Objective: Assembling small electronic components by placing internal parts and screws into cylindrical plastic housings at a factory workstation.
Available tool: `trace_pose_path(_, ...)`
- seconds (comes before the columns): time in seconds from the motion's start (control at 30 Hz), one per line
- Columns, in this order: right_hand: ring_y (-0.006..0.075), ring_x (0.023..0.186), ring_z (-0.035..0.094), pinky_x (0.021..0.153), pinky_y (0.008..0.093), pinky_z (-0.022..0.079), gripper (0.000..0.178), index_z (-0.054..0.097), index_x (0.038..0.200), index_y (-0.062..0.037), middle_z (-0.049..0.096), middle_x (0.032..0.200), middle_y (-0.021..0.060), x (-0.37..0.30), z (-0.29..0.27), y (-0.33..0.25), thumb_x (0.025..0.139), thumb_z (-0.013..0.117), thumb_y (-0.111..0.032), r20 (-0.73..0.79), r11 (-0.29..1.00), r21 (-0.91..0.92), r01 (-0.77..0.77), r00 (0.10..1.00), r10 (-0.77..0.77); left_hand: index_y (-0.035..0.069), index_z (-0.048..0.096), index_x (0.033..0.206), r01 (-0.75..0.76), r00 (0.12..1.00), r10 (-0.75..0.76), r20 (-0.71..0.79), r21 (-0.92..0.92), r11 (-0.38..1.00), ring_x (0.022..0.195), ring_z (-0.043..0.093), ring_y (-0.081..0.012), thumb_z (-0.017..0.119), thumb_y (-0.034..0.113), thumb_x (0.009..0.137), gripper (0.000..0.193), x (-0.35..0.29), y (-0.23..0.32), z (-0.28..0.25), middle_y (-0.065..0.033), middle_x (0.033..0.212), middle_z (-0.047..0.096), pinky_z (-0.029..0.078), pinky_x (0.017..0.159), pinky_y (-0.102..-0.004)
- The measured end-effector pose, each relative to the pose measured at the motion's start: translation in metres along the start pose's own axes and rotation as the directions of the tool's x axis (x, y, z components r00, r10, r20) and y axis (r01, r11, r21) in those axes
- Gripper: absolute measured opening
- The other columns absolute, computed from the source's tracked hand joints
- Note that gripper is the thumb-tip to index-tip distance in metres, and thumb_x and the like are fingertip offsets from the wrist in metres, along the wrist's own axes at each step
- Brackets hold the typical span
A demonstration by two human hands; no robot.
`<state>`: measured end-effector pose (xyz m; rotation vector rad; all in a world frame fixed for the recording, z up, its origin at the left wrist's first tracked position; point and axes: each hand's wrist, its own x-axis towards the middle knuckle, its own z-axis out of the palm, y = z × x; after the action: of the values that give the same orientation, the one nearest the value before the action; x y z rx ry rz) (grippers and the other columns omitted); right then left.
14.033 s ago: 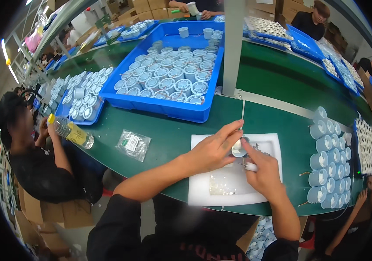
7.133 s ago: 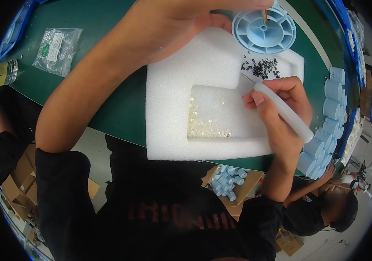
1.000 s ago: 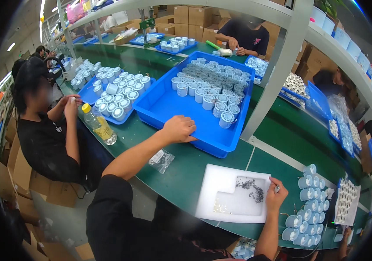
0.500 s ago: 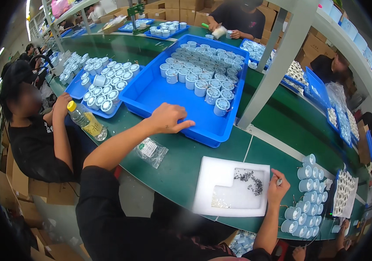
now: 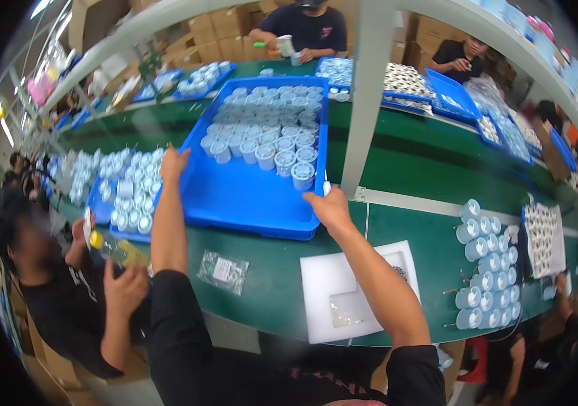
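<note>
A large blue tray sits on the bench before me, with rows of light blue round cups filling its far part. My left hand is closed on the tray's left rim. My right hand grips the right rim near the front corner, thumb over the edge. A slim tool with a pale end pokes up from that hand; its kind is not clear. Under my right forearm lies a white foam block with a recess holding small dark and pale pieces, partly hidden.
A clear plastic bag lies left of the foam. Rows of blue cups stand at right. A grey post rises beside the tray. At left, a person handles a yellow-capped bottle, beside another cup-filled tray.
My left hand has gone from above the near edge to the tray's left rim. My right hand has left the foam's side for the right rim. The neighbour now handles the bottle.
</note>
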<state>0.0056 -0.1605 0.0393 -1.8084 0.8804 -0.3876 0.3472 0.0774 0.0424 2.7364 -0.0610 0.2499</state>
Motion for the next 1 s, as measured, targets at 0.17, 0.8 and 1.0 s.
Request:
trace_pose_path(0.17, 0.0424, 0.095, 0.061, 0.085, 0.0452, 0.048, 0.039, 0.057, 0.099, 0.0061, 0.063, 0.099, 0.0273, 0.004, 0.005, 0.007, 0.071, 0.064, -0.020, -0.125, 0.994, -0.059, 0.095, 0.987, -0.102, 0.002, 0.066, 0.092, -0.006, 0.998, 0.003, -0.063, -0.036, 0.999, 0.097, 0.063, -0.0380, 0.068, 0.052, 0.074, 0.053, -0.007, -0.005, 0.004, -0.0213, 0.098, 0.067, 0.049, 0.080, -0.0478)
trace_pose_path(0.8, 0.0438, 0.082, 0.064, 0.074, 0.0469, 0.051, 0.038, 0.064, 0.088, 0.0056, 0.065, 0.085, 0.0286, 0.007, -0.021, -0.014, 0.081, 0.065, -0.032, -0.158, 0.878, -0.464, 0.117, 0.964, -0.212, 0.006, 0.064, 0.107, -0.016, 0.999, 0.019, 0.031, -0.081, 0.997, 0.105, 0.061, -0.0361, 0.056, 0.048, 0.083, 0.049, 0.014, 0.056, 0.019, -0.0178, 0.113, 0.064, 0.049, 0.087, -0.0449)
trace_pose_path(1.0, 0.0353, 0.074, 0.065, 0.068, 0.0402, 0.052, 0.016, 0.065, 0.087, 0.0001, 0.066, 0.082, 0.0185, -0.065, -0.056, -0.003, 0.081, 0.064, -0.014, -0.040, 0.755, -0.352, 0.553, 0.797, -0.602, -0.003, 0.062, 0.107, -0.146, 0.970, 0.188, 0.151, -0.252, 0.957, 0.105, 0.060, -0.0391, 0.063, 0.045, 0.080, 0.055, 0.077, 0.009, 0.033, -0.0249, 0.108, 0.063, 0.047, 0.088, -0.0434)
